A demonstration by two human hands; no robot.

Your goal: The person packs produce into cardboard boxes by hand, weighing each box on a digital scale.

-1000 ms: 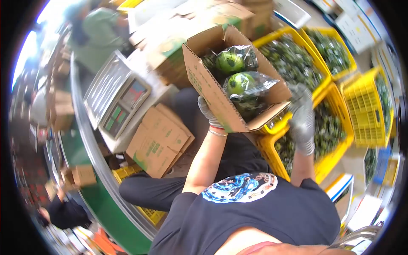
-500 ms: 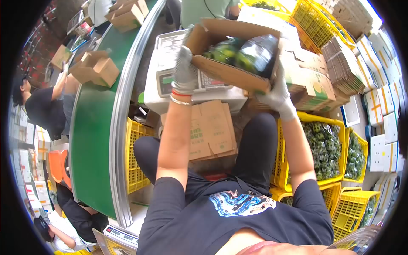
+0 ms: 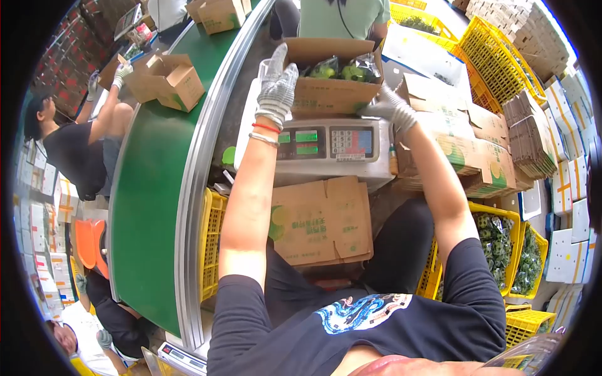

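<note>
An open cardboard box rests on a digital scale in front of me, its lit green display and keypad showing below the box. Clear plastic bags of green produce lie inside the box. My left hand, in a grey-white knit glove, is open at the box's left side, fingers stretched upward. My right hand, gloved the same way, is at the lower right corner, its fingers extended toward the cardboard and not wrapped around it.
A green conveyor belt runs along my left, carrying another open carton. Flattened cartons stand below the scale; more carton stacks are at right. Yellow crates hold bagged greens. A co-worker sits across the belt.
The box has come down from a tilted hold in both hands and now sits level on the scale. Both hands have loosened their grip. The view has shifted slightly.
</note>
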